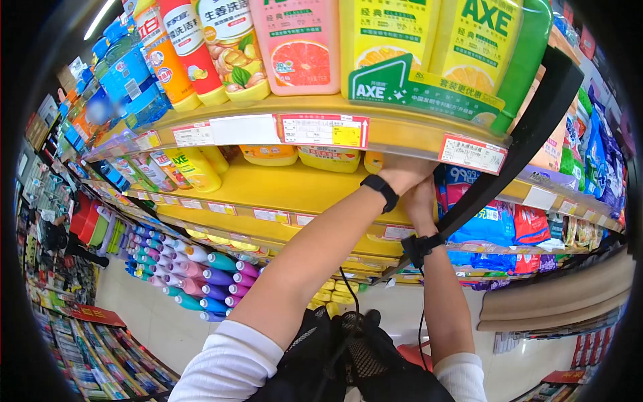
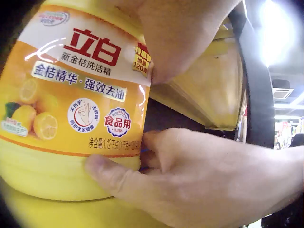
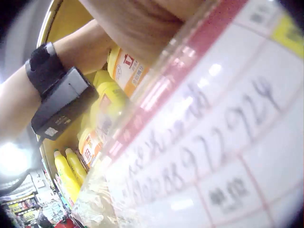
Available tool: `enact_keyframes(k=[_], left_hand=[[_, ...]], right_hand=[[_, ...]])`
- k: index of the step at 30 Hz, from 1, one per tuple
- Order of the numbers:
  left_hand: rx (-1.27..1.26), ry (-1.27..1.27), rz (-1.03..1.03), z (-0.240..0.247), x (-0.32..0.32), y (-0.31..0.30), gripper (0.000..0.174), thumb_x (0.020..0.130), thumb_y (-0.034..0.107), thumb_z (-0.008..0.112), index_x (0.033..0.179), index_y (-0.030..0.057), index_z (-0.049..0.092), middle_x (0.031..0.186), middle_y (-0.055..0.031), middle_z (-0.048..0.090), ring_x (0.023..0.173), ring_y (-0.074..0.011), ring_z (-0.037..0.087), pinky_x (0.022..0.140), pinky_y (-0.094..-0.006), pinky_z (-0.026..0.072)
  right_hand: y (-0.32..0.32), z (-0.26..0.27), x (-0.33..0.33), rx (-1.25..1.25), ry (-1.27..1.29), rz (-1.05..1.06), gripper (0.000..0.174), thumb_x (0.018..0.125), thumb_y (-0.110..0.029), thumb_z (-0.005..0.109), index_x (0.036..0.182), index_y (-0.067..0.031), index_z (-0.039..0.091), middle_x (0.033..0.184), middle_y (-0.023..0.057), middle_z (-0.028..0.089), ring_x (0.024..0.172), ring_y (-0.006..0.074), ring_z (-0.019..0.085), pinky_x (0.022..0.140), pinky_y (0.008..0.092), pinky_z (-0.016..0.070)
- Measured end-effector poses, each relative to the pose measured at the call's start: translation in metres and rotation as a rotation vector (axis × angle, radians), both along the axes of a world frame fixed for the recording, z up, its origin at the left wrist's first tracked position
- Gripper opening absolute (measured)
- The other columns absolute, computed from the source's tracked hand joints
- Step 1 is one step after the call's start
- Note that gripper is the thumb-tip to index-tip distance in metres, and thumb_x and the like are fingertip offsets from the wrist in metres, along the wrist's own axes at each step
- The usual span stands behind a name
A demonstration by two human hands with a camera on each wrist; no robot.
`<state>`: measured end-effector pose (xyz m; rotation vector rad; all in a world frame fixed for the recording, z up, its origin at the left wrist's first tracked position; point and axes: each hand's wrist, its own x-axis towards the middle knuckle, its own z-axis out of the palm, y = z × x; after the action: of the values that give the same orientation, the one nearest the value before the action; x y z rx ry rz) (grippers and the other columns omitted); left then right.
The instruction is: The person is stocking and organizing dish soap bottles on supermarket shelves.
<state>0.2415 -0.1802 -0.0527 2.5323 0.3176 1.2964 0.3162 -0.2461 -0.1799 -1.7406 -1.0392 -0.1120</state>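
Under the lip of the upper shelf (image 1: 402,130), at about one o'clock from the middle of the head view, both hands reach into the yellow bay below. The left hand (image 1: 400,171) comes up from seven o'clock on a bare forearm with a black wrist band (image 1: 380,191). The right hand (image 1: 420,199) sits just beneath it, at its five o'clock, rising from six o'clock.

Both are at the detergent bottle (image 2: 71,118), an orange-and-yellow one with lemons on its label. The yellow shelf board (image 1: 281,184) lies right under its base. In the head view the shelf lip and the hands hide this bottle.

Seen from the left wrist, the right hand grasps the bottle low down. Its thumb (image 2: 111,173) lies across the lower front at six o'clock, and the other fingers fold in against the side at four o'clock. The left hand touches the bottle's upper edge at two o'clock. Its fingers are out of sight, so I cannot tell whether they close round the bottle.

From the right wrist, a handwritten price label (image 3: 213,156) on the shelf lip fills the view from three to six o'clock. A black camera box (image 3: 59,102) on the left wrist shows at nine o'clock, and slim yellow bottles (image 3: 69,173) at seven o'clock.

Above the hands, at twelve o'clock, stand a pink grapefruit bottle (image 1: 300,43) and yellow AXE bottles (image 1: 392,30). A black upright (image 1: 536,114) slants at two o'clock, and blue bags (image 1: 489,228) lie at four o'clock.
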Motion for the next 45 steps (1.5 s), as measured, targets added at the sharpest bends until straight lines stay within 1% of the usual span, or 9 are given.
enact_keyframes(k=[2, 4, 9, 12, 20, 25, 40, 43, 45], left_hand=[[0.153, 0.045, -0.019, -0.008, -0.018, 0.004, 0.031, 0.086, 0.029, 0.065, 0.108, 0.0081, 0.068, 0.101, -0.0167, 0.069, 0.090, -0.0369, 0.065, 0.076, -0.0485, 0.0520], [0.162, 0.135, -0.080, -0.002, -0.050, 0.001, 0.038, 0.085, 0.029, 0.065, 0.116, 0.0074, 0.064, 0.112, -0.0193, 0.065, 0.102, -0.0384, 0.061, 0.089, -0.0501, 0.0481], [0.254, 0.243, 0.050, -0.040, -0.142, 0.031, 0.058, 0.091, 0.036, 0.062, 0.136, 0.0026, 0.050, 0.143, -0.0174, 0.045, 0.138, -0.0348, 0.035, 0.115, -0.0582, 0.0197], [0.159, 0.348, 0.145, -0.063, -0.205, 0.074, 0.056, 0.091, 0.037, 0.063, 0.133, 0.0011, 0.051, 0.144, -0.0183, 0.044, 0.138, -0.0346, 0.036, 0.114, -0.0576, 0.0218], [0.015, 0.307, 0.354, -0.096, -0.325, 0.141, 0.039, 0.091, 0.030, 0.065, 0.109, -0.0040, 0.063, 0.119, -0.0200, 0.063, 0.117, -0.0343, 0.056, 0.104, -0.0500, 0.0371], [0.105, 0.174, 0.325, -0.116, -0.336, 0.142, 0.035, 0.091, 0.027, 0.065, 0.103, -0.0052, 0.065, 0.115, -0.0209, 0.065, 0.113, -0.0340, 0.060, 0.101, -0.0487, 0.0404], [0.270, 0.109, 0.283, -0.136, -0.347, 0.147, 0.041, 0.088, 0.030, 0.067, 0.108, -0.0054, 0.065, 0.115, -0.0206, 0.067, 0.113, -0.0332, 0.062, 0.100, -0.0462, 0.0456], [0.271, 0.124, 0.290, -0.134, -0.346, 0.147, 0.040, 0.088, 0.031, 0.066, 0.109, -0.0045, 0.065, 0.116, -0.0197, 0.066, 0.113, -0.0328, 0.062, 0.101, -0.0464, 0.0451], [0.275, 0.134, 0.299, -0.134, -0.345, 0.148, 0.041, 0.088, 0.031, 0.065, 0.109, -0.0042, 0.065, 0.116, -0.0193, 0.066, 0.113, -0.0326, 0.061, 0.101, -0.0464, 0.0448]], right_hand=[[-0.004, 0.004, -0.007, 0.045, -0.007, 0.004, 0.070, 0.086, -0.005, 0.063, 0.146, 0.0044, 0.027, 0.150, 0.0291, 0.031, 0.140, 0.0439, 0.029, 0.116, 0.0433, 0.0280], [-0.006, 0.004, -0.007, -0.025, 0.083, -0.010, 0.065, 0.089, -0.010, 0.064, 0.144, 0.0047, 0.032, 0.142, 0.0302, 0.041, 0.133, 0.0442, 0.040, 0.110, 0.0445, 0.0353], [-0.016, -0.012, -0.008, -0.019, 0.050, -0.067, 0.056, 0.090, -0.018, 0.067, 0.134, 0.0068, 0.044, 0.128, 0.0303, 0.053, 0.117, 0.0438, 0.051, 0.100, 0.0451, 0.0415], [-0.016, -0.009, -0.020, -0.084, -0.070, -0.169, 0.062, 0.089, -0.009, 0.066, 0.141, 0.0079, 0.036, 0.132, 0.0296, 0.052, 0.122, 0.0391, 0.053, 0.103, 0.0406, 0.0433], [-0.013, 0.001, -0.034, -0.152, -0.119, -0.288, 0.061, 0.088, -0.007, 0.060, 0.140, 0.0097, 0.035, 0.134, 0.0344, 0.046, 0.126, 0.0479, 0.044, 0.107, 0.0452, 0.0383], [-0.015, -0.002, -0.039, -0.161, -0.210, -0.383, 0.057, 0.087, -0.006, 0.061, 0.136, 0.0108, 0.039, 0.127, 0.0333, 0.052, 0.119, 0.0480, 0.051, 0.102, 0.0452, 0.0433], [-0.013, 0.002, -0.049, -0.230, -0.228, -0.416, 0.057, 0.086, -0.005, 0.058, 0.136, 0.0105, 0.036, 0.127, 0.0350, 0.048, 0.118, 0.0502, 0.049, 0.101, 0.0472, 0.0430], [-0.013, -0.002, -0.044, -0.220, -0.281, -0.425, 0.057, 0.086, -0.005, 0.060, 0.136, 0.0089, 0.037, 0.128, 0.0298, 0.051, 0.119, 0.0451, 0.052, 0.102, 0.0453, 0.0425], [-0.012, -0.033, 0.003, -0.122, -0.129, -0.300, 0.055, 0.087, -0.007, 0.063, 0.135, 0.0073, 0.039, 0.126, 0.0229, 0.055, 0.118, 0.0368, 0.054, 0.101, 0.0414, 0.0432]])
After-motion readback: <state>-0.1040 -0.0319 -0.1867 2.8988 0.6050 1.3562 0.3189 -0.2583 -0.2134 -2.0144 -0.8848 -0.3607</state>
